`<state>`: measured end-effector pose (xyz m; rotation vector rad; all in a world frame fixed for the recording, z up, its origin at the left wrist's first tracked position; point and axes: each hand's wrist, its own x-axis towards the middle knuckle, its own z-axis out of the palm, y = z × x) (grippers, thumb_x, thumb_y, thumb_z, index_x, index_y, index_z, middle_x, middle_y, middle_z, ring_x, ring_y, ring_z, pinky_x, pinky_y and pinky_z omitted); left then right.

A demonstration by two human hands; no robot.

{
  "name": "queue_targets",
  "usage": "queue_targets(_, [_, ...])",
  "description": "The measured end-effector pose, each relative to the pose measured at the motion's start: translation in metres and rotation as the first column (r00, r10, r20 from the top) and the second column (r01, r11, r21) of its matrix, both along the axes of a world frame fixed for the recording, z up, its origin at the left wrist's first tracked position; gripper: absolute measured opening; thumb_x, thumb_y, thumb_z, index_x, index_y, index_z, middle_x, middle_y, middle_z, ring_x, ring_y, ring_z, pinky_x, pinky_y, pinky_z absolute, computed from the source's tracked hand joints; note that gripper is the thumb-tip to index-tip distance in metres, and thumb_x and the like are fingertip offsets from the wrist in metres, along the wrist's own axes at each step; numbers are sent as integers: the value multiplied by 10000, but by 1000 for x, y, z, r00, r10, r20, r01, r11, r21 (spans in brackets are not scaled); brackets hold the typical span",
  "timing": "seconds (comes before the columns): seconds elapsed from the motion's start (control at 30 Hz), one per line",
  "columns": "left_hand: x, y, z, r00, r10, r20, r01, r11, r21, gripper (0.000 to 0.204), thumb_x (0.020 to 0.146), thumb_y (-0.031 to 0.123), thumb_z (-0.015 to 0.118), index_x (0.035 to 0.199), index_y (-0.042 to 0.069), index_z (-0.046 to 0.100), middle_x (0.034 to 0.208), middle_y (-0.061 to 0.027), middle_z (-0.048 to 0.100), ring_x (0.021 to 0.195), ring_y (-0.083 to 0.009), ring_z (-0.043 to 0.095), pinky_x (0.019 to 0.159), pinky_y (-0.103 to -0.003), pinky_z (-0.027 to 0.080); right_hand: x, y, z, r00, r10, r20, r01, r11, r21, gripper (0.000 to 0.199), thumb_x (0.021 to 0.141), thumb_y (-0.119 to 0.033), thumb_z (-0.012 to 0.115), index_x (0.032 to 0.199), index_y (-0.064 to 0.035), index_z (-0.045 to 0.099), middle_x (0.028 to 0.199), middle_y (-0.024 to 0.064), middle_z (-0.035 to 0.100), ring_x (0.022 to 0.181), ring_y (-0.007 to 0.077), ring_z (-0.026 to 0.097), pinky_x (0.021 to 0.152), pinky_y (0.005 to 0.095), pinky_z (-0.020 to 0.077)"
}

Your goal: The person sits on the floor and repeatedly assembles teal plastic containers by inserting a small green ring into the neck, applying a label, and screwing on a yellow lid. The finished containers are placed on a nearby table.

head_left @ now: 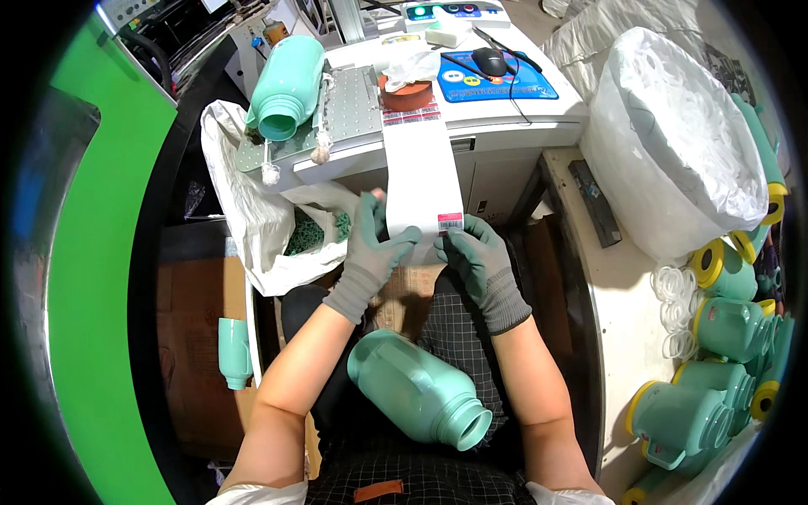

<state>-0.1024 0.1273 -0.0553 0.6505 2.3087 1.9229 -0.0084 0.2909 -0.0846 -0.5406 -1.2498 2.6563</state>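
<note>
A white label strip (423, 172) hangs down from a roll of brown tape (406, 96) on the bench. My left hand (376, 244), in a grey and green glove, grips its left edge, thumb in front and fingers partly hidden behind. At the strip's lower right corner sits a small red and white label (450, 222). My gloved right hand (480, 257) pinches the strip just beneath that label. Across my lap lies a mint-green plastic jug body (412, 389), its open neck toward the lower right.
Another green jug body (286, 84) lies on the perforated metal plate (349, 109). A mouse (490, 61) rests on a blue mat. A white sack (231, 185) stands left, a large plastic bag (673, 143) right. Several green jugs (686, 417) crowd the right side beside white rings (675, 307).
</note>
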Motion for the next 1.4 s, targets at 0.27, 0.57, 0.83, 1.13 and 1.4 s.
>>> queue_targets(0.27, [-11, 29, 16, 538, -230, -811, -208, 896, -392, 250, 759, 250, 815, 954, 132, 713, 1099, -25, 678, 1163, -305, 580, 1118, -545, 377, -4, -9, -21, 984, -73, -161, 79, 996, 32, 323, 996, -72, 639, 1297, 30, 581, 1173, 102, 670, 1062, 171, 660, 978, 339, 551])
queue_targets(0.57, [3, 16, 13, 594, -183, -783, -162, 926, -340, 189, 791, 210, 803, 917, 107, 707, 1092, -39, 671, 1146, -301, 582, 1098, -537, 395, 0, -12, -20, 975, -53, -214, 72, 994, 80, 397, 1008, -56, 601, 1385, 43, 524, 1194, 110, 643, 1034, 162, 656, 935, 318, 555])
queue_targets(0.83, [155, -100, 7, 970, 83, -228, -134, 967, -218, 194, 814, -85, 724, 968, 21, 675, 960, -147, 705, 864, -228, 679, 804, -349, 557, 157, -8, 33, 998, -57, 34, 53, 991, 124, 327, 1089, -210, 517, 1308, 21, 590, 1019, 101, 668, 742, 126, 654, 590, 246, 519])
queue_targets(1.13, [173, -56, 28, 846, -309, -434, 337, 941, -13, 213, 805, 86, 831, 978, 58, 710, 955, -107, 729, 873, -267, 723, 757, -359, 591, 267, -56, 61, 841, 376, 388, -501, 812, 300, 1181, 729, -208, 912, 1642, -8, 189, 1576, 191, 420, 1462, 279, 412, 1218, 417, 324])
queue_targets(1.4, [159, -163, 59, 832, 202, 517, -336, 925, 179, 144, 928, 73, 716, 1046, -6, 694, 918, -93, 724, 829, -159, 696, 782, -302, 583, 240, -93, 24, 964, 209, 167, -253, 515, 819, 1264, 661, -390, 920, 1606, 66, 217, 1389, 191, 439, 1288, 325, 457, 1118, 464, 392])
